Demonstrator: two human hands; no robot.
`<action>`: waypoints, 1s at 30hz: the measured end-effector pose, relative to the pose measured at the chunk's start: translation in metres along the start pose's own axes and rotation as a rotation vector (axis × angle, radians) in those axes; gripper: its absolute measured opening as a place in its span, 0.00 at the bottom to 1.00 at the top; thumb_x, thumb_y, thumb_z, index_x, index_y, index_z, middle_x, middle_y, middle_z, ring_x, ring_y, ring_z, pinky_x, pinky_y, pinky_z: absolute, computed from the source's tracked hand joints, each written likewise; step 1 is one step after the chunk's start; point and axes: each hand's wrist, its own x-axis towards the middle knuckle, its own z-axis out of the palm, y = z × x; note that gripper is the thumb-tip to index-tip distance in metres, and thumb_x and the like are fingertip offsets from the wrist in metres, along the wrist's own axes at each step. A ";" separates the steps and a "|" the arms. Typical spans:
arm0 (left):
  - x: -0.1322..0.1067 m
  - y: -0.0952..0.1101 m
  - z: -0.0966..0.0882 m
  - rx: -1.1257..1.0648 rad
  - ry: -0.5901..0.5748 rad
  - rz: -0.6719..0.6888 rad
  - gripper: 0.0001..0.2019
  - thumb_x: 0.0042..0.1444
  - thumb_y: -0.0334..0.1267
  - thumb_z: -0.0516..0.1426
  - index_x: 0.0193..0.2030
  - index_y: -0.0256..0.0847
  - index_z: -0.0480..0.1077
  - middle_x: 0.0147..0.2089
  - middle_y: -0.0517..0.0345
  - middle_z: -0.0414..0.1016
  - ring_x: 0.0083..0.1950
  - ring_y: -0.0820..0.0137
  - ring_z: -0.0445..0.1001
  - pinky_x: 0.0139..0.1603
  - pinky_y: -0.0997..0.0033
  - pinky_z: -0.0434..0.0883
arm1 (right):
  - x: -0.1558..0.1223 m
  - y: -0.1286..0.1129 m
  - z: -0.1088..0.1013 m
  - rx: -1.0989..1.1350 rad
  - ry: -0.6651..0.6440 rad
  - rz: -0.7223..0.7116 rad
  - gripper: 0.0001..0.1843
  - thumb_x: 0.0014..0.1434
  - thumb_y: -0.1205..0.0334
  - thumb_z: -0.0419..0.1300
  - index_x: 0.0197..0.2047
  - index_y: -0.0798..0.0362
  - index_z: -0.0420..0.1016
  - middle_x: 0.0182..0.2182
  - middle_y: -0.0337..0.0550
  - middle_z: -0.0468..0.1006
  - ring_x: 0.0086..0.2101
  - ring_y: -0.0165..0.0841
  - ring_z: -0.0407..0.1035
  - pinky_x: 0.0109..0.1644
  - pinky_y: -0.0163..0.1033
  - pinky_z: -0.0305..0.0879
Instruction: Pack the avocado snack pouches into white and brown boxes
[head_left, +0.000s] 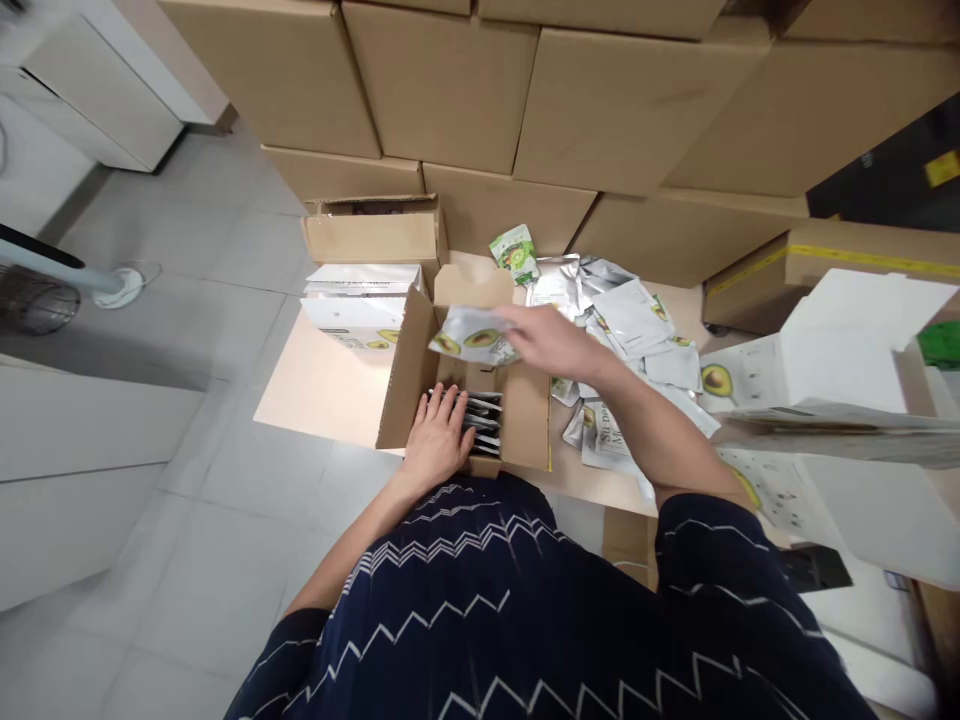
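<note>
My right hand [551,342] grips a white pouch printed with avocados [474,338] by its right end. It holds the pouch above an open brown cardboard box [526,415], and the pouch is slightly blurred. Inside the box's near end, several pouches [486,425] stand on edge in a row. My left hand [439,435] reaches over the box's left side, fingers stretched out against that row, holding nothing. Right of the box lies a loose heap of silver and white pouches [626,320], some with avocado pictures.
White avocado-printed cartons [360,312] and another open brown box [371,238] stand at the left. A green pouch [514,253] lies at the back. Stacked brown boxes [442,85] wall off the far side. Unfolded white cartons [844,345] occupy the right.
</note>
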 end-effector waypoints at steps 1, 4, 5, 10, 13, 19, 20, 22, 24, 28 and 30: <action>0.000 0.000 0.000 -0.001 0.005 0.002 0.30 0.67 0.47 0.48 0.71 0.33 0.58 0.73 0.43 0.59 0.76 0.50 0.49 0.74 0.46 0.53 | 0.011 -0.003 0.013 -0.042 -0.127 0.026 0.13 0.65 0.66 0.52 0.50 0.53 0.74 0.39 0.45 0.81 0.37 0.35 0.73 0.39 0.35 0.63; 0.000 0.000 0.001 -0.003 0.019 0.002 0.30 0.66 0.46 0.49 0.71 0.34 0.58 0.72 0.44 0.59 0.76 0.50 0.50 0.74 0.46 0.53 | 0.041 -0.006 0.046 -0.111 -0.401 0.088 0.14 0.64 0.69 0.53 0.50 0.54 0.75 0.45 0.49 0.81 0.42 0.36 0.75 0.38 0.32 0.60; 0.000 0.000 0.001 -0.003 0.020 0.000 0.30 0.66 0.46 0.49 0.71 0.34 0.58 0.72 0.44 0.60 0.76 0.51 0.50 0.74 0.46 0.53 | 0.048 -0.006 0.055 -0.116 -0.458 0.091 0.15 0.64 0.69 0.53 0.51 0.55 0.75 0.47 0.50 0.81 0.44 0.36 0.75 0.38 0.31 0.59; 0.000 0.001 -0.002 0.001 0.003 -0.007 0.29 0.67 0.47 0.47 0.71 0.33 0.58 0.72 0.44 0.60 0.76 0.50 0.50 0.75 0.47 0.52 | 0.066 -0.003 0.091 -0.202 -0.690 0.074 0.18 0.63 0.69 0.56 0.55 0.59 0.75 0.53 0.52 0.79 0.49 0.37 0.74 0.40 0.31 0.60; 0.000 0.002 -0.004 -0.002 -0.009 -0.014 0.29 0.68 0.47 0.47 0.71 0.32 0.58 0.73 0.44 0.59 0.76 0.49 0.50 0.75 0.46 0.51 | 0.068 -0.002 0.107 -0.297 -0.838 0.081 0.21 0.62 0.70 0.56 0.57 0.61 0.75 0.53 0.55 0.79 0.48 0.38 0.75 0.40 0.32 0.61; 0.001 0.002 -0.004 -0.008 -0.018 -0.022 0.31 0.67 0.47 0.48 0.72 0.30 0.55 0.75 0.40 0.52 0.77 0.50 0.48 0.75 0.46 0.51 | 0.066 -0.006 0.104 -0.316 -0.844 -0.003 0.22 0.62 0.64 0.57 0.56 0.64 0.76 0.53 0.61 0.79 0.48 0.43 0.76 0.41 0.36 0.64; 0.001 0.001 -0.004 -0.009 -0.014 -0.023 0.32 0.66 0.47 0.48 0.72 0.29 0.54 0.76 0.40 0.51 0.77 0.51 0.47 0.75 0.46 0.51 | 0.065 -0.006 0.100 -0.315 -0.833 -0.011 0.22 0.62 0.64 0.56 0.56 0.65 0.77 0.52 0.62 0.79 0.48 0.43 0.76 0.40 0.36 0.65; 0.001 0.001 -0.003 -0.009 -0.005 -0.020 0.33 0.66 0.46 0.48 0.73 0.28 0.51 0.76 0.40 0.48 0.77 0.52 0.46 0.75 0.46 0.50 | 0.062 -0.007 0.095 -0.291 -0.829 -0.037 0.21 0.63 0.64 0.55 0.55 0.65 0.78 0.51 0.62 0.79 0.47 0.43 0.76 0.40 0.36 0.64; 0.001 0.001 -0.002 -0.008 -0.002 -0.012 0.34 0.66 0.46 0.48 0.74 0.28 0.48 0.77 0.41 0.46 0.78 0.53 0.44 0.75 0.46 0.50 | 0.059 -0.006 0.094 -0.235 -0.852 -0.066 0.20 0.64 0.64 0.53 0.52 0.65 0.79 0.49 0.61 0.81 0.44 0.41 0.77 0.39 0.36 0.64; 0.002 0.000 0.000 -0.002 -0.008 -0.001 0.34 0.67 0.46 0.47 0.74 0.27 0.48 0.77 0.42 0.46 0.78 0.52 0.44 0.75 0.45 0.51 | 0.055 -0.002 0.099 -0.158 -0.889 -0.146 0.20 0.65 0.63 0.53 0.51 0.67 0.79 0.49 0.62 0.81 0.41 0.38 0.76 0.39 0.35 0.64; 0.003 0.000 0.000 0.004 -0.013 -0.001 0.34 0.67 0.47 0.47 0.73 0.27 0.50 0.76 0.42 0.49 0.77 0.51 0.45 0.74 0.44 0.51 | 0.053 0.000 0.095 -0.121 -0.880 -0.196 0.19 0.64 0.63 0.54 0.49 0.66 0.80 0.48 0.61 0.81 0.41 0.37 0.75 0.40 0.34 0.64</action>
